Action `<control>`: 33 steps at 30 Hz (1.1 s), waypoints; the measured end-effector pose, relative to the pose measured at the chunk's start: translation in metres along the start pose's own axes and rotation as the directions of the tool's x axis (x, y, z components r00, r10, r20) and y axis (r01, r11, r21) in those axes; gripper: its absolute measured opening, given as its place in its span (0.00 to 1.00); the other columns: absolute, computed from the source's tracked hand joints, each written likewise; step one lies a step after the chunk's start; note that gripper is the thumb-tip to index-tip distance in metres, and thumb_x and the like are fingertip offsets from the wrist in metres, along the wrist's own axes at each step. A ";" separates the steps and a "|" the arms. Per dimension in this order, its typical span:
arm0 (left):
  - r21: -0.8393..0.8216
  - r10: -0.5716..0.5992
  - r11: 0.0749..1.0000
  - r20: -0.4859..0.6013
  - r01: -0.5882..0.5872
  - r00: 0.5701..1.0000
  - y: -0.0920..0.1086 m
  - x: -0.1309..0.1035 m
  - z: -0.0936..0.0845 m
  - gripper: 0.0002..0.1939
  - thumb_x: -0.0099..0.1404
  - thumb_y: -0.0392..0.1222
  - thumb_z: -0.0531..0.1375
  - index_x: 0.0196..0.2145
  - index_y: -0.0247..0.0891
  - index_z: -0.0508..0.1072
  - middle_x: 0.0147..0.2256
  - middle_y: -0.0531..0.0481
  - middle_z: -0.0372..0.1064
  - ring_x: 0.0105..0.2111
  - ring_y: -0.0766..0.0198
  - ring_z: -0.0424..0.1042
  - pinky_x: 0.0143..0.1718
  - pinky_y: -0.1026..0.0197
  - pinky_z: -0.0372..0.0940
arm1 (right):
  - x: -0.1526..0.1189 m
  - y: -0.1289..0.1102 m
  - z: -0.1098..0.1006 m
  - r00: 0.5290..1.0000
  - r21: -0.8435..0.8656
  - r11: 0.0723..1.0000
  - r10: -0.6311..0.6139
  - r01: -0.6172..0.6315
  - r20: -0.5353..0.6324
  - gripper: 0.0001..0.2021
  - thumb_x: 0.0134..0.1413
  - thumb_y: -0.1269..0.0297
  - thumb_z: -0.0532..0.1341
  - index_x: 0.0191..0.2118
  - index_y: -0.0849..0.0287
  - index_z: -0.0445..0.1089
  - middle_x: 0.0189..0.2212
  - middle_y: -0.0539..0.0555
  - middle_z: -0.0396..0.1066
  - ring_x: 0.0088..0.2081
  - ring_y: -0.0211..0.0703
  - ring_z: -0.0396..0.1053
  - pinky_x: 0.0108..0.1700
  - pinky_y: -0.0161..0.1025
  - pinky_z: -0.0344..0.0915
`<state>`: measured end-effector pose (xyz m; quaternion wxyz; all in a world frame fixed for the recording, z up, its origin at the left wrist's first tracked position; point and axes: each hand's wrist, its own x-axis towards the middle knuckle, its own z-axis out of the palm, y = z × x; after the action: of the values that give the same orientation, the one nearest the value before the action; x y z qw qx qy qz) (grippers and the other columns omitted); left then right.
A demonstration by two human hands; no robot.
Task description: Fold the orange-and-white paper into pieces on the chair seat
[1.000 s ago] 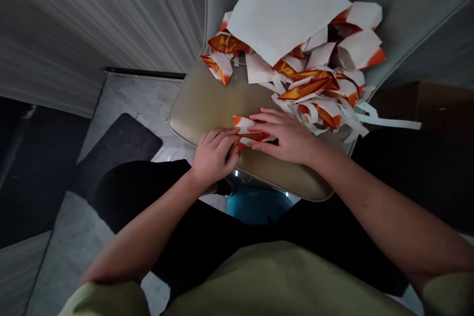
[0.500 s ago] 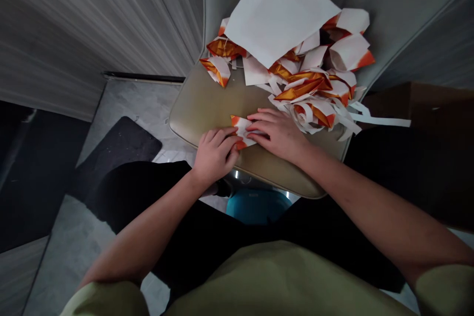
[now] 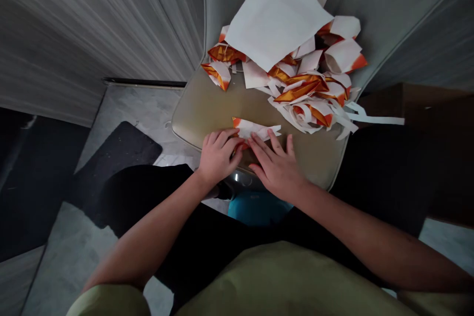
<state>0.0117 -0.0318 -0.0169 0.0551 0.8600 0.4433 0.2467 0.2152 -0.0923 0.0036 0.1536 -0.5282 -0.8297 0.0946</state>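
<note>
A small folded paper point(image 3: 255, 129), white with orange-red ends and slit into strips at its right end, lies flat near the front of the chair seat point(image 3: 207, 113). My left hand point(image 3: 217, 157) holds its left end, fingers bent together over the edge. My right hand point(image 3: 278, 168) lies with fingers spread, the index and middle fingertips touching the paper's lower middle. Part of the paper is hidden beneath the fingers.
Behind the hands, folded orange, gold and white paper pieces point(image 3: 301, 91) are heaped with loose strips. A large white sheet point(image 3: 276, 19) covers part of them. One folded piece point(image 3: 218, 74) sits at left. Below the seat is a blue object point(image 3: 255, 209); a cardboard box point(image 3: 414, 103) stands right.
My right hand has slid down and toward me, its fingers spreading and uncovering the paper's slit right end. My left hand stays on the left end.
</note>
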 end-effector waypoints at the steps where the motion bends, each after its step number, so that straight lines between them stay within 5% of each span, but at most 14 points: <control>1: 0.001 0.000 1.000 -0.007 0.000 1.000 0.000 0.000 0.001 0.09 0.71 0.42 0.58 0.45 0.42 0.78 0.53 0.45 0.76 0.50 0.52 0.73 0.49 0.48 0.66 | -0.002 0.000 0.003 1.000 -0.002 1.000 0.012 -0.012 0.007 0.32 0.71 0.59 0.54 0.75 0.55 0.48 0.72 0.60 0.56 0.74 0.71 0.44 0.66 0.85 0.39; 7: 0.000 0.002 1.000 -0.045 -0.002 0.999 0.000 0.001 0.004 0.09 0.71 0.41 0.58 0.44 0.42 0.78 0.51 0.46 0.77 0.49 0.53 0.73 0.50 0.49 0.65 | -0.004 0.008 0.005 0.995 -0.002 0.996 0.090 -0.090 -0.036 0.33 0.70 0.56 0.55 0.75 0.52 0.47 0.71 0.61 0.57 0.74 0.72 0.45 0.66 0.86 0.38; 15: -0.013 0.004 1.000 -0.037 -0.005 0.999 0.000 0.002 0.005 0.14 0.71 0.41 0.57 0.52 0.38 0.74 0.51 0.43 0.77 0.50 0.51 0.72 0.50 0.49 0.65 | 0.006 0.027 -0.003 0.947 0.039 0.973 0.231 -0.228 -0.223 0.25 0.67 0.57 0.58 0.66 0.60 0.64 0.69 0.66 0.60 0.72 0.74 0.49 0.65 0.77 0.52; 19: -0.041 -0.020 0.999 -0.028 0.019 0.999 0.000 0.002 0.003 0.18 0.74 0.47 0.56 0.56 0.37 0.72 0.51 0.41 0.77 0.50 0.51 0.72 0.51 0.49 0.65 | 0.015 0.036 -0.004 0.938 0.057 0.977 0.214 -0.206 -0.272 0.24 0.66 0.58 0.60 0.63 0.61 0.68 0.65 0.66 0.65 0.71 0.70 0.52 0.66 0.71 0.55; 26: -0.037 0.055 0.998 -0.003 -0.055 0.999 -0.005 -0.001 0.000 0.13 0.74 0.49 0.57 0.44 0.39 0.77 0.55 0.42 0.75 0.51 0.51 0.72 0.52 0.48 0.66 | 0.009 0.047 0.001 0.905 0.071 0.985 0.173 -0.158 -0.390 0.10 0.66 0.59 0.61 0.43 0.55 0.79 0.53 0.59 0.76 0.66 0.62 0.63 0.65 0.62 0.63; 33: -0.012 0.097 0.995 0.027 -0.097 0.995 -0.009 -0.001 -0.003 0.12 0.74 0.48 0.58 0.42 0.43 0.80 0.56 0.45 0.75 0.53 0.51 0.73 0.52 0.48 0.66 | 0.011 0.056 0.002 0.944 0.018 0.994 0.104 -0.104 -0.315 0.07 0.62 0.61 0.66 0.43 0.52 0.81 0.54 0.57 0.76 0.65 0.64 0.62 0.64 0.62 0.62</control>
<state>0.0030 -0.0273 -0.0171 0.0535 0.8835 0.3991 0.2395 0.2573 -0.0585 -0.0139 0.2791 -0.5795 -0.7655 0.0175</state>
